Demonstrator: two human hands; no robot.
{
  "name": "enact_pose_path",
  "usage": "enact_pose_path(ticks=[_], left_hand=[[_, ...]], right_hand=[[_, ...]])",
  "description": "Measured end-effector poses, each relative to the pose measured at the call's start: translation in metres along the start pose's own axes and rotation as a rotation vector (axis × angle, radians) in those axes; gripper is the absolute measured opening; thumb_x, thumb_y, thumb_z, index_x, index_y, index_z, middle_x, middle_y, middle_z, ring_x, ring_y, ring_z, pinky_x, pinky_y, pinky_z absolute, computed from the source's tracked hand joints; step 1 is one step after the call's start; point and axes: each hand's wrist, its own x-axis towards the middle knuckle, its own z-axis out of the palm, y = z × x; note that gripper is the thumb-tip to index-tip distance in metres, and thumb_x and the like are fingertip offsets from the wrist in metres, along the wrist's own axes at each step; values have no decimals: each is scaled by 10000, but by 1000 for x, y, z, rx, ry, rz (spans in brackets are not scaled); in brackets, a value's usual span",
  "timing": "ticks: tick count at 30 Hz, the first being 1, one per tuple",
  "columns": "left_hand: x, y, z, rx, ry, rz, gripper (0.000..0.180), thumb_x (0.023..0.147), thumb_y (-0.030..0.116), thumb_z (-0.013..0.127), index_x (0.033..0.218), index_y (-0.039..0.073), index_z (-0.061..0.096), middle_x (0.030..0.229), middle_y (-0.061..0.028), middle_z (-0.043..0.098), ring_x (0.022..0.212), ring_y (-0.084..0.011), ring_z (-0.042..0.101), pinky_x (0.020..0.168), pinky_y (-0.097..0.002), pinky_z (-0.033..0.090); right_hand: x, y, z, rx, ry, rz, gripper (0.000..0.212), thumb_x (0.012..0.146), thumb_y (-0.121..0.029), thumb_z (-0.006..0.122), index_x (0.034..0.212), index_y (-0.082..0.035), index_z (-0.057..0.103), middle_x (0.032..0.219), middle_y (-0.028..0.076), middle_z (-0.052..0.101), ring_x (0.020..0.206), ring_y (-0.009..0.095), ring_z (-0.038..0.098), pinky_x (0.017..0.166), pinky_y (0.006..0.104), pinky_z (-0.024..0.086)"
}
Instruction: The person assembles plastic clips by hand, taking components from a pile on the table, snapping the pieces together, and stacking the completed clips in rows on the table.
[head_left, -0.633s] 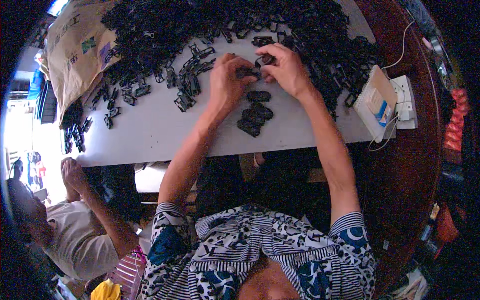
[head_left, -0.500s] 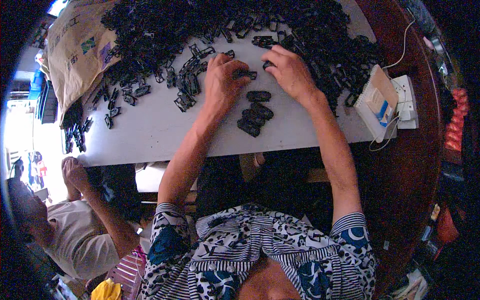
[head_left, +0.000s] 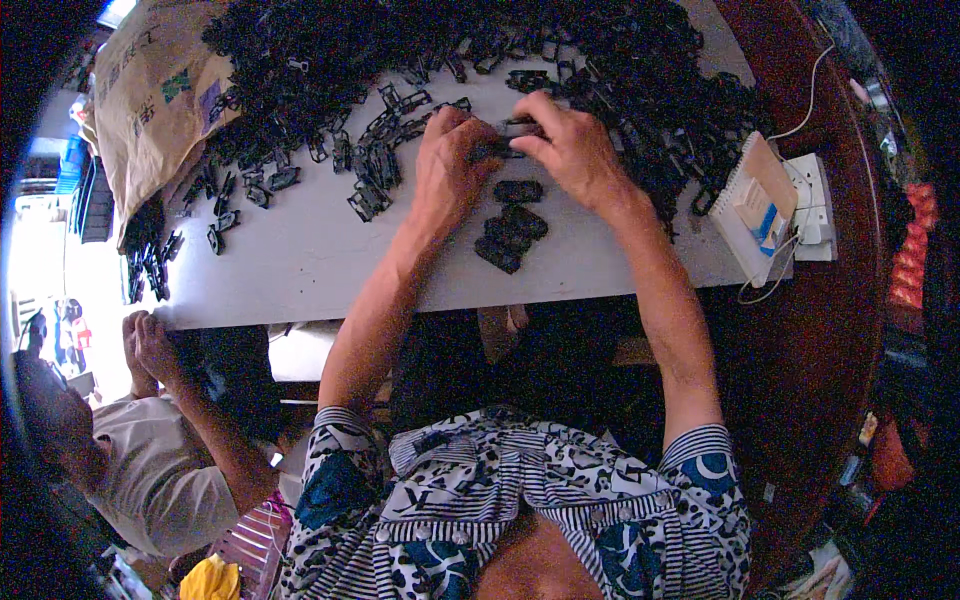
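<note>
Both hands meet at the far middle of the white surface (head_left: 300,260): left hand (head_left: 448,172) and right hand (head_left: 572,150) pinch one black plastic piece (head_left: 503,143) between closed fingers. A small stack of finished pieces (head_left: 510,228) lies just nearer; the large heap of loose pieces (head_left: 450,50) beyond suggests most work remains.

black plastic parts (head_left: 480,45) on a white table (head_left: 300,250), beside a tan sack (head_left: 150,95).
</note>
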Motion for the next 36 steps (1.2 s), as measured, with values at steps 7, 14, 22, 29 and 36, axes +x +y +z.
enact_pose_path(ticks=[7,14,22,29,36], left_hand=[[1,-5,7,-55,37,11,338,588,47,762,900,13,636,935,-147,555,939,-340,527,800,-409,437],[2,-5,5,-63,-2,-30,364,559,51,782,891,10,637,939,-139,558,954,-331,526,828,-400,436],[2,-9,5,-18,-16,-8,380,532,45,789,880,13,639,938,-133,560,953,-325,528,834,-401,438],[1,-5,2,-62,-4,40,344,579,47,775,894,27,638,912,-124,569,904,-317,547,799,-388,454],[12,-1,-15,168,243,28,257,697,65,721,935,58,626,912,-116,559,891,-317,535,756,-405,451]], right_hand=[[-4,8,8,-180,31,-146,324,675,-147,740,943,-46,590,927,86,575,951,298,571,789,384,482],[-2,5,10,-156,58,-234,292,652,-121,749,892,-30,610,935,92,572,922,306,574,777,388,485],[-1,0,9,-165,-75,-139,236,656,-48,726,826,-22,566,877,120,533,837,337,591,688,412,489],[-4,5,9,-93,-69,-101,232,651,-43,724,799,-17,548,856,126,538,837,351,585,676,417,480],[-8,11,-22,-156,-51,-63,182,713,-132,706,831,-30,613,876,105,565,859,307,586,738,394,476]])
